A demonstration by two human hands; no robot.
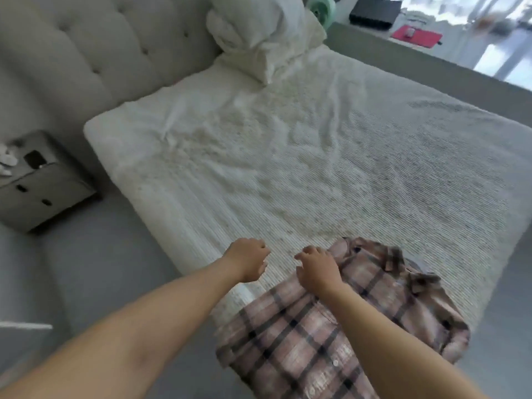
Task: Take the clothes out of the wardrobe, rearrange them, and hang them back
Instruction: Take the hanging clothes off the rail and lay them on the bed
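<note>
A pink and brown plaid shirt (331, 326) lies spread over the near corner of the bed (316, 168), its collar toward the right and its lower part hanging off the edge. My right hand (316, 269) hovers over the shirt's upper left edge with loosely curled fingers and holds nothing. My left hand (249, 259) is just left of it above the white bedspread, fingers loosely curled and empty. No wardrobe or hanger is in sight.
White pillows (259, 33) are piled against the tufted grey headboard (100, 47). A grey nightstand (37, 182) with a dark phone on top stands left of the bed. Grey floor runs along the bed's left side. A desk with a red item (414, 36) sits far right.
</note>
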